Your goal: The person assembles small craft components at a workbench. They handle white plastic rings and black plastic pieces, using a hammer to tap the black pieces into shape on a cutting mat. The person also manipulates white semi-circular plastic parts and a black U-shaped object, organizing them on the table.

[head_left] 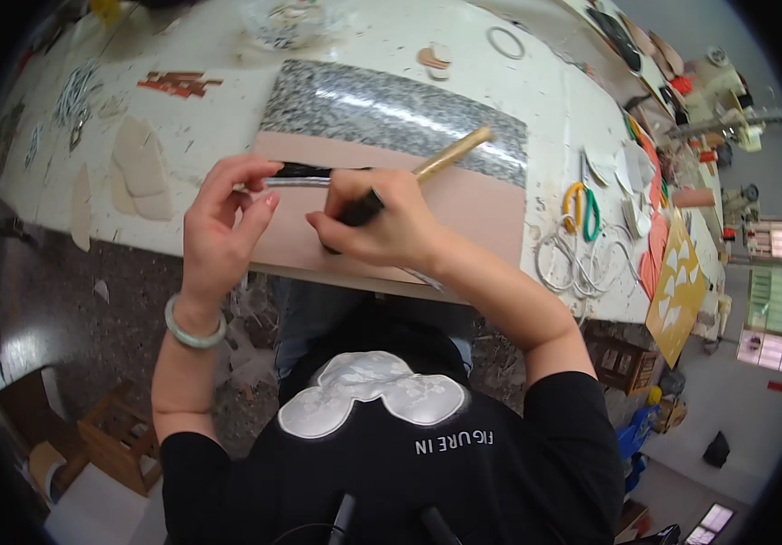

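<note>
My right hand (pixel 395 218) is closed around a hammer, close to its black head (pixel 361 211). The hammer's pale wooden handle (pixel 455 154) sticks out past my knuckles toward the upper right. Between my hands a narrow black strip (pixel 305 172) with a shiny silvery edge lies across a pink sheet (pixel 309 145). The strip's right end is hidden by my right hand. My left hand (pixel 223 204) is at its left end, index fingertip touching it, thumb and index apart. Under the pink sheet is a speckled grey stone slab (pixel 382 109).
To the right on the white table (pixel 218 118) lie scissors (pixel 582 209) with orange and green handles and a coil of white cord (pixel 582 268). Beige cut pieces (pixel 141 173) and reddish-brown strips (pixel 179 84) are at the left. A wooden crate (pixel 123 431) stands on the floor.
</note>
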`<state>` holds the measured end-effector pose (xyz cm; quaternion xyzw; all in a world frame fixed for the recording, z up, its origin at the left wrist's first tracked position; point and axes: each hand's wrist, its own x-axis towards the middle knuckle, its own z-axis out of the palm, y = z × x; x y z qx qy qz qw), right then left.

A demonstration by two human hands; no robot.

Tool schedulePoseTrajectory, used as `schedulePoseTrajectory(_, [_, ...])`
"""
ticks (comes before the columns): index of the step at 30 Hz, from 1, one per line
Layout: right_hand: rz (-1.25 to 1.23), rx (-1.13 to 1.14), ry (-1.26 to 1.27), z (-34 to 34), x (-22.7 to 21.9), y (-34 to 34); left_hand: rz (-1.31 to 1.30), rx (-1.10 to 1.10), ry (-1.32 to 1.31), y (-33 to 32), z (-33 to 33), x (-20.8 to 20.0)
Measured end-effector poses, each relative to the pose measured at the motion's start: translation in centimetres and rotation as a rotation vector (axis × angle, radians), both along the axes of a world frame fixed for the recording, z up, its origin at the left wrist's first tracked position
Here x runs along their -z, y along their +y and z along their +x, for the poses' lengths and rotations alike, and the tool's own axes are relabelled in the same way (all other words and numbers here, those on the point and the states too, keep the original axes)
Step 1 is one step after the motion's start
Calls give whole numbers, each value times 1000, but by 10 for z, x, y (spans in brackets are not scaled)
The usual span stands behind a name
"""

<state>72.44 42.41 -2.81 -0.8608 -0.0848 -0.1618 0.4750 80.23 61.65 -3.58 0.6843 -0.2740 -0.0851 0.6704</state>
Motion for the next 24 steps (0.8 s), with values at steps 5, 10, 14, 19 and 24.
schedulePoseTrajectory(5, [150,67,-20,-39,-22,-30,260,149,-218,-29,-33,7])
schedulePoseTrajectory(10, [-52,198,46,-76,-2,-78,436,374,-619,-67,-60,25])
schedulePoseTrajectory(14, [14,479,192,-97,-25,-149,504,377,-523,-66,-59,23])
schedulePoseTrajectory(19, [-405,799,524,-90,-38,-244,616,145,-665,-55,-39,9])
schedulePoseTrajectory(24, [-290,785,752,-72,-9,-296,714,-78,-749,-41,-14,6])
